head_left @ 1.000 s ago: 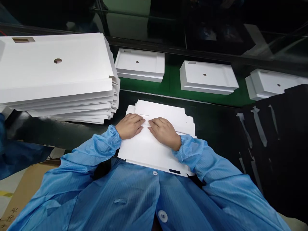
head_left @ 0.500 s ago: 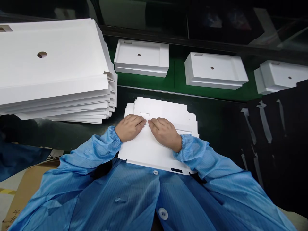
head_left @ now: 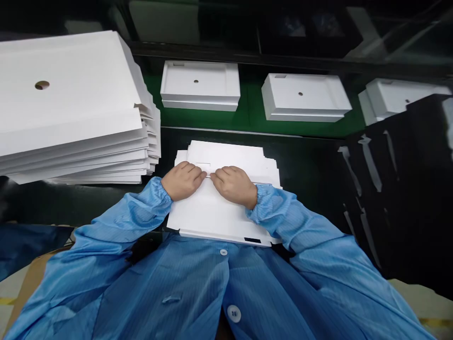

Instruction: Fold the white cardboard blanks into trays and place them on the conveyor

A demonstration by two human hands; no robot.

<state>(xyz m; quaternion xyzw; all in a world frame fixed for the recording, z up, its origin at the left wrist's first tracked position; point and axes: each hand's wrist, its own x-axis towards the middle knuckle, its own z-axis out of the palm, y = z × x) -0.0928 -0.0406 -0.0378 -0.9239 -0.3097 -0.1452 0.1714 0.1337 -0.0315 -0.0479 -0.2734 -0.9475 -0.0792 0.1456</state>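
Note:
A white die-cut card sheet (head_left: 212, 215) lies flat on the dark bench right in front of me, on top of a few more like it. My left hand (head_left: 182, 180) and my right hand (head_left: 234, 185) rest side by side on its middle. Their fingers are curled and the fingertips meet at a crease just below a small rectangular cut-out. Both hands press or pinch the card along that crease. Blue smock sleeves cover both arms to the wrists.
A tall stack of flat white sheets (head_left: 71, 108), each with a round hole, stands at the left. Three folded white trays (head_left: 200, 85) (head_left: 304, 97) (head_left: 392, 97) sit on the green belt (head_left: 251, 113) behind. A black panel (head_left: 389, 189) with tape strips is at the right.
Both hands have stayed on the card's crease, the fingers curling a little tighter. The view has shifted slightly to the right and down.

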